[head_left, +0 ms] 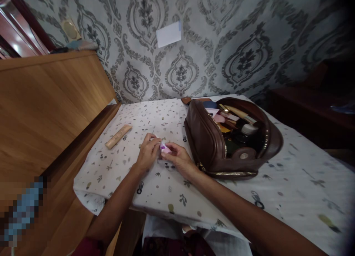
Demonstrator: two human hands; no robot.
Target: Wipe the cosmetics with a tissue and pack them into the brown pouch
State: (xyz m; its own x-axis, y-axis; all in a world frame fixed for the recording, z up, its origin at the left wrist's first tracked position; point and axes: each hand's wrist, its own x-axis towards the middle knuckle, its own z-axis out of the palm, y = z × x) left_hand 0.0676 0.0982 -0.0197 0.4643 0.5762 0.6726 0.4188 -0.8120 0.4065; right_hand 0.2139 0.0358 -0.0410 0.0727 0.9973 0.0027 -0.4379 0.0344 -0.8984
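Over the middle of the cloth-covered table, my left hand (149,151) and my right hand (180,158) meet around a small pink-and-purple item (165,148). Fingers of both hands are closed on it and cover part of it, so its kind is hard to make out. Just right of my right hand stands a brown leather toiletry bag (205,137), unzipped, with cosmetics and a white-capped container (249,129) inside. A beige tube (118,136) lies on the cloth to the left of my left hand.
The patterned white cloth (155,115) covers the table up to the wallpapered wall. A wooden cabinet (55,97) borders the left side. A white paper (168,34) is on the wall, and dark furniture (299,104) stands at the right.
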